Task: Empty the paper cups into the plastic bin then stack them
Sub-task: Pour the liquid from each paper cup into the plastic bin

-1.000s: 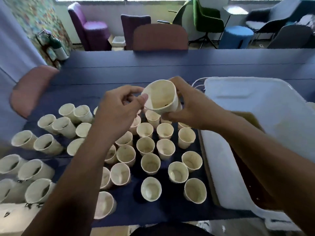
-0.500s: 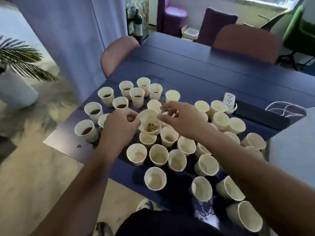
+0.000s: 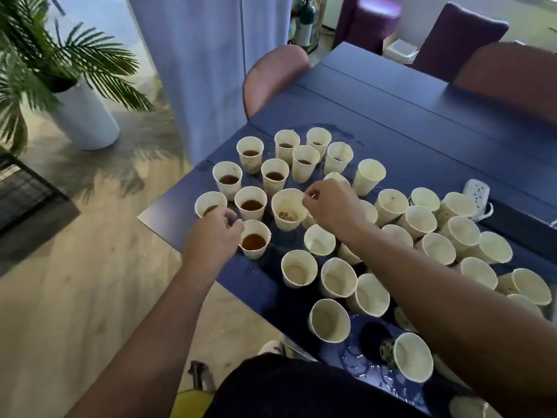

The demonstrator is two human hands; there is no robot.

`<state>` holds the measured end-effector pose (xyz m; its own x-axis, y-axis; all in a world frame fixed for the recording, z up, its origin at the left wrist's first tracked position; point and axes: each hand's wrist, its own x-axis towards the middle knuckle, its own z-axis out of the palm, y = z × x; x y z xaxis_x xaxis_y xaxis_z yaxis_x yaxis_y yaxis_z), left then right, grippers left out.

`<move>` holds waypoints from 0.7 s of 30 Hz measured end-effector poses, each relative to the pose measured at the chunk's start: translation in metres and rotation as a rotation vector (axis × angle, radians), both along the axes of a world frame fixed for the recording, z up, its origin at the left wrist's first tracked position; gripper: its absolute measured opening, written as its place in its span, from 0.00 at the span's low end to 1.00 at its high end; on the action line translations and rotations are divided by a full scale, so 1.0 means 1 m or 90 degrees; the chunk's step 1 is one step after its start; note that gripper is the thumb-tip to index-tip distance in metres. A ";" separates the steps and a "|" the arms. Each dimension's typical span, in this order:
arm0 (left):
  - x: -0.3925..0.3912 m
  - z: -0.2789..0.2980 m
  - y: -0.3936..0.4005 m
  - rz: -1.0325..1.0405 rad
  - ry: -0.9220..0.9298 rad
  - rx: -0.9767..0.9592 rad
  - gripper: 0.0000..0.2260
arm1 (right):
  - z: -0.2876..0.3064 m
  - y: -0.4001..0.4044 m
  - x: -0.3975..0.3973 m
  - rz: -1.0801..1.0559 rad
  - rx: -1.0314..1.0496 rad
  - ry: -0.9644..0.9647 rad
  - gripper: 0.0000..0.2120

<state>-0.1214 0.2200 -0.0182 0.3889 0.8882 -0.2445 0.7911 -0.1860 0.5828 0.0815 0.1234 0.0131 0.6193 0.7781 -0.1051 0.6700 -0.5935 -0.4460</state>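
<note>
Rim of crumb cup point(image 3: 287, 210) is pinched by right hand point(image 3: 333, 206); beside it, full cup point(image 3: 254, 239) is touched by curled left hand point(image 3: 214, 233), grip unclear.

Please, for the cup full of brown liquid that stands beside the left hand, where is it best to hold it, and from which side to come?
Probably grip the cup full of brown liquid round its side wall, about halfway up, coming from the left, where the left hand already is. It stands upright and is well filled, so a grip at the soft rim could squeeze it and spill. Other cups crowd its far side.
</note>
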 end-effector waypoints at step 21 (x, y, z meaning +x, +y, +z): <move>0.015 -0.047 0.014 -0.049 0.107 -0.074 0.16 | -0.031 0.000 0.003 0.007 -0.079 -0.023 0.15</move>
<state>-0.1064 0.2338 -0.0654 0.4001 0.8197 -0.4098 0.8646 -0.1893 0.4655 0.0848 0.1239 -0.0175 0.6158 0.7672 -0.1795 0.6908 -0.6353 -0.3453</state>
